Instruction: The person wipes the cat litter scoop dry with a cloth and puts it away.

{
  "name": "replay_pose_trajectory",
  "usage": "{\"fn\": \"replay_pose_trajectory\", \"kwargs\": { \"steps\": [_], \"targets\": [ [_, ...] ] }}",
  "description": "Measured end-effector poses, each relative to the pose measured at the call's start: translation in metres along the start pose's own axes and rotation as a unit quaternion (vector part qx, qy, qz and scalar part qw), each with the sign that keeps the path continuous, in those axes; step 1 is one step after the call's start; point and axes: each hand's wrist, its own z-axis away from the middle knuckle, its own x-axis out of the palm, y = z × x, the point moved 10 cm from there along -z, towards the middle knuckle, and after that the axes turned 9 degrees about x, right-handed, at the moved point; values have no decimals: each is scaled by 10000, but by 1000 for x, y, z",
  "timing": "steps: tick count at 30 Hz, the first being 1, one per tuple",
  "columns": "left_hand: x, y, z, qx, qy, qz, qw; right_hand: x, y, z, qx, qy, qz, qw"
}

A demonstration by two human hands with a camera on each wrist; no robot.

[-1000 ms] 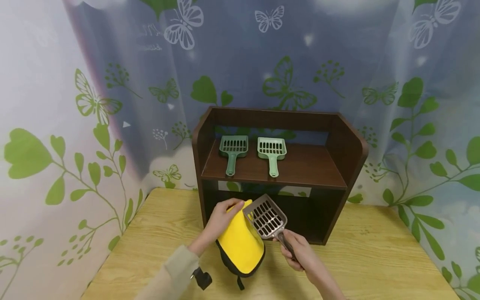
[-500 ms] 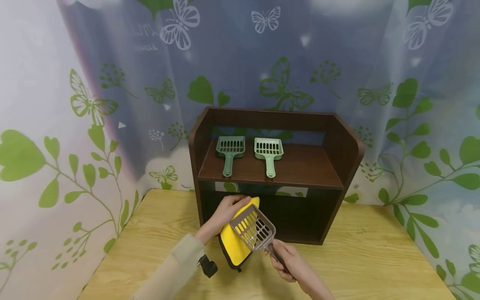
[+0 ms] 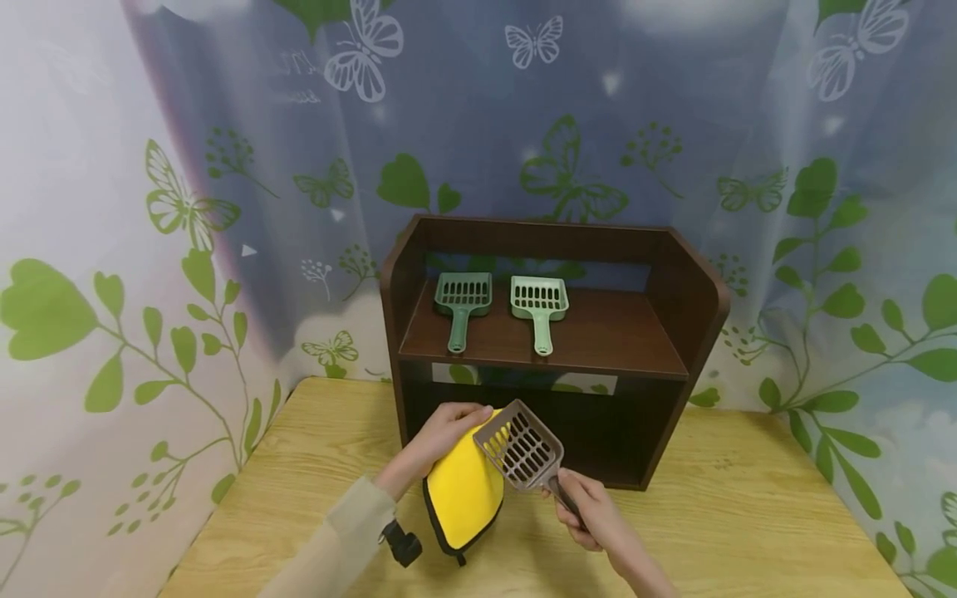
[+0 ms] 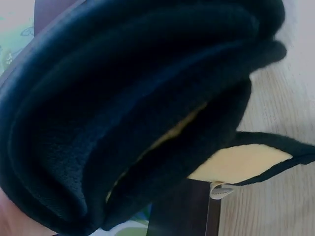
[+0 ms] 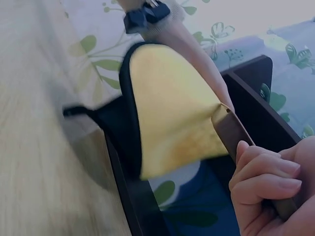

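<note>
In the head view my left hand [image 3: 443, 433] grips the upper end of a yellow cloth [image 3: 465, 488] with dark edging, which hangs down over the table. The left wrist view is mostly filled by the dark folds of the cloth [image 4: 123, 83]. My right hand [image 3: 594, 515] holds a brown litter scoop [image 3: 554, 453] by its handle, the slotted pan tilted up to the left. The pan's left corner meets the cloth close to my left fingertips. Seen from the right wrist, the scoop [image 5: 234, 132] shows edge-on against the yellow face of the cloth [image 5: 172, 108].
Behind the hands stands a dark brown two-level shelf [image 3: 665, 365]. On its upper board lie a darker green litter scoop [image 3: 459, 316] and a pale green one [image 3: 542, 314]. Under everything is a light wooden table [image 3: 733, 515]; a patterned curtain [image 3: 478, 108] hangs behind.
The scoop first went left across the cloth, then came back a little right. The cloth's lower end has swung left and looks narrower. Both hands kept their holds.
</note>
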Motion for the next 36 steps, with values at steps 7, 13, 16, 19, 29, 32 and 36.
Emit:
{"fn": "replay_pose_trajectory", "kwargs": {
  "steps": [7,13,16,19,29,32,36],
  "targets": [
    [-4,-2,13,-214,-220,22,9995,-19,2,0,244,311,46,9992],
    [0,5,11,-203,-239,7,9995,-8,4,1,215,-146,141,9996],
    [1,7,7,-164,-194,-41,9997,0,4,0,124,-463,246,9986],
    [2,9,2,-108,-252,-188,9994,4,4,0,41,-656,406,9970],
    [17,27,-10,336,-1448,-1151,9822,8,-2,1,-141,-1429,960,9850],
    [32,39,-11,677,-2089,-1566,9629,7,-8,1,-310,-1561,1258,9792],
    [55,53,-12,1121,-2767,-1761,9380,10,-14,-3,-517,-1666,1589,9718]
  ]
}}
